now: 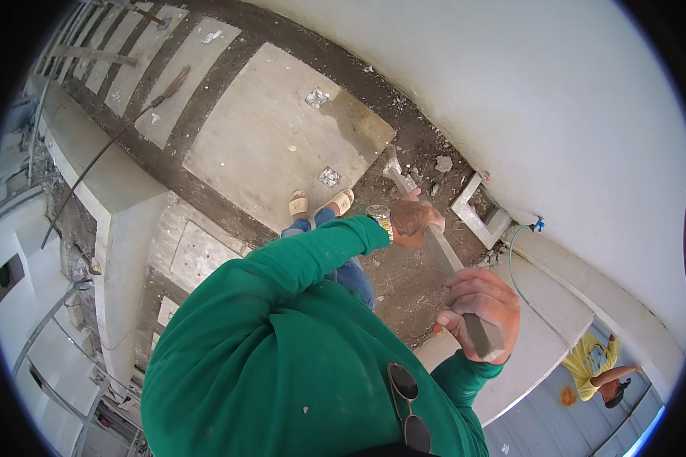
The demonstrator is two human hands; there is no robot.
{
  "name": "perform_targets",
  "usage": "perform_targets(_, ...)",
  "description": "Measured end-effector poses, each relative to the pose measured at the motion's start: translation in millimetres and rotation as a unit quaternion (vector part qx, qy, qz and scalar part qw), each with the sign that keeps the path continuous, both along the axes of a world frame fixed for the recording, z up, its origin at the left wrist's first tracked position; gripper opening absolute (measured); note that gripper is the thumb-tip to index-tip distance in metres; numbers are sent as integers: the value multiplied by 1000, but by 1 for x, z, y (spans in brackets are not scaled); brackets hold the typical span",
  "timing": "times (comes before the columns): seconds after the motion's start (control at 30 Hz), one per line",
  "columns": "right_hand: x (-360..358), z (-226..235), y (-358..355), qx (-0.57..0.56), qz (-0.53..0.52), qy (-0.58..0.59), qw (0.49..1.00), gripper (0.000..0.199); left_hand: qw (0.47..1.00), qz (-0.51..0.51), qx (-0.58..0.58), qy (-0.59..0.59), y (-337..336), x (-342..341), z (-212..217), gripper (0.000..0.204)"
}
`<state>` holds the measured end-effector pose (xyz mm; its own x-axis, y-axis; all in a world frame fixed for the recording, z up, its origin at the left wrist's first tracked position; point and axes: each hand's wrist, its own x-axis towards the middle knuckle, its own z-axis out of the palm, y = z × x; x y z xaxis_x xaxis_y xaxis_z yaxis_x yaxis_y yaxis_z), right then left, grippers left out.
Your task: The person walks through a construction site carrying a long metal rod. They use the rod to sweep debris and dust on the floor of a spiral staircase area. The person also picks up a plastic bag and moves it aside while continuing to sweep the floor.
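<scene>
Both my hands are wrapped round a long, grey, square-edged bar [444, 254], which slants across in front of me. My left hand [413, 221], with a metal-banded watch [382, 218] at the wrist, grips it further down. Closer to my body, my right hand [484, 303] is closed round the upper part, and the bar's blunt end sticks out past the palm. The pale far end points down at bare soil with broken rubble [443, 164]. Whether it touches the ground I cannot tell. Green sleeves cover both arms.
A square concrete frame [480, 217] sits by the white wall [541, 99], near a blue tap [538, 225] with a green hose [514, 266]. My sandalled feet [320, 202] stand by a large concrete slab [259, 129]. A person in yellow [591, 362] is at lower right.
</scene>
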<state>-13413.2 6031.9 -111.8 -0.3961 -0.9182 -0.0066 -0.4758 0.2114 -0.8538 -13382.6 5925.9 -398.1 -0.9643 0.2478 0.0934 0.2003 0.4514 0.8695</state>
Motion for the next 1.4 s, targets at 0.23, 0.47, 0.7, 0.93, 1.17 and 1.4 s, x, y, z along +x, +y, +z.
perform_targets(0.23,-2,-70,41,85,-27,-77,993,19,996,2,-46,-77,29,8,-91,26)
perform_targets(0.47,-1,-5,-86,57,171,49,982,22,955,167,139,203,-16,0,-60,38)
perform_targets(0.7,-33,39,-162,-18,261,45,964,28,984,171,23,51,-149,-2,24,24)
perform_targets(0.93,-138,-189,-224,54,-116,-93,987,43,886,464,-5,-23,-343,83,-27,22)
perform_targets(1.17,-152,-411,-159,459,-261,-335,780,34,716,684,-119,-72,-482,232,0,18)
perform_targets(1.4,-154,-462,-267,579,-114,-327,739,34,495,867,50,24,-482,352,-78,17)
